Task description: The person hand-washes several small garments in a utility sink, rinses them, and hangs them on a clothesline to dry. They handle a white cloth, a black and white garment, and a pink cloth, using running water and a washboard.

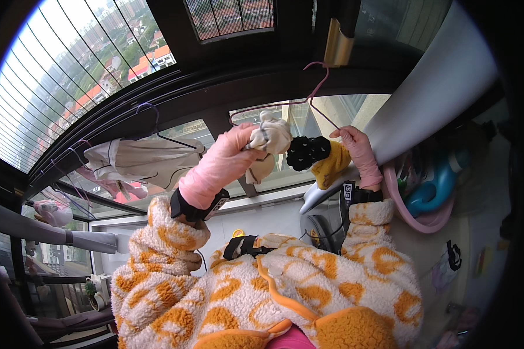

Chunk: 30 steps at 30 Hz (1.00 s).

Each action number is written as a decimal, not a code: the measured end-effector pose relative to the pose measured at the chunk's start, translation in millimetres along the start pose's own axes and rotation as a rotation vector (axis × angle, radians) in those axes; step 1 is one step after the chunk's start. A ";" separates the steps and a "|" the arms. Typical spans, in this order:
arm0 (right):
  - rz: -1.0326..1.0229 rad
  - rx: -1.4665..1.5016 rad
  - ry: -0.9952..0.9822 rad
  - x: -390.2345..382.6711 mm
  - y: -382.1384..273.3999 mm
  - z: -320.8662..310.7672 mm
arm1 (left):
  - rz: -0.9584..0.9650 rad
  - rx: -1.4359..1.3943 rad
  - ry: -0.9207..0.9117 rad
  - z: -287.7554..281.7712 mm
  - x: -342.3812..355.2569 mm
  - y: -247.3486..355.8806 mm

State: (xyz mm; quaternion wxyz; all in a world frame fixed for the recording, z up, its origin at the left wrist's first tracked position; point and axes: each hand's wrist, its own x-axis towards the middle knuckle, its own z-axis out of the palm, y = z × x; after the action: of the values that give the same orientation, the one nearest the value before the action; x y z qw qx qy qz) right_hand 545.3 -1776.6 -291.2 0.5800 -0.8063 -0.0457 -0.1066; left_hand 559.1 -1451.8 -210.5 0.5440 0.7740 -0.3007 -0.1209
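Observation:
My left hand (227,152), in a pink glove, is closed round a bunched off-white cloth (272,132), perhaps a sock. Just below it hangs a cream piece of fabric (260,170). My right hand (360,149), gloved in pink too, pinches the right end of a pink clothes hanger (315,94) whose hook is up by the dark window frame. Between my hands hang a black sock-like piece with small pale marks (306,153) and a mustard-yellow one (333,165); how they are fixed to the hanger is hidden.
On the left, a white garment (151,160) hangs from a purple hanger (156,119), with more clothes beyond. A thick grey-white pipe (436,84) slants past my right hand. Below it stands a pink basin (416,218) with a blue item (436,186). Barred windows line the front.

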 end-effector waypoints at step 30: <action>-0.621 -0.570 0.555 -24.0 -46.8 44.7 | -0.396 0.726 0.237 23.3 59.8 -20.5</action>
State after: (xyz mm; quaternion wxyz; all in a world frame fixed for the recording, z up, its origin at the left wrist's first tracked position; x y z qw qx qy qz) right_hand 518.0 -1718.0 -266.9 0.2681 -0.8223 -0.0963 -0.4927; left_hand 601.2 -1500.7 -229.7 0.2333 0.9665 -0.1049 -0.0196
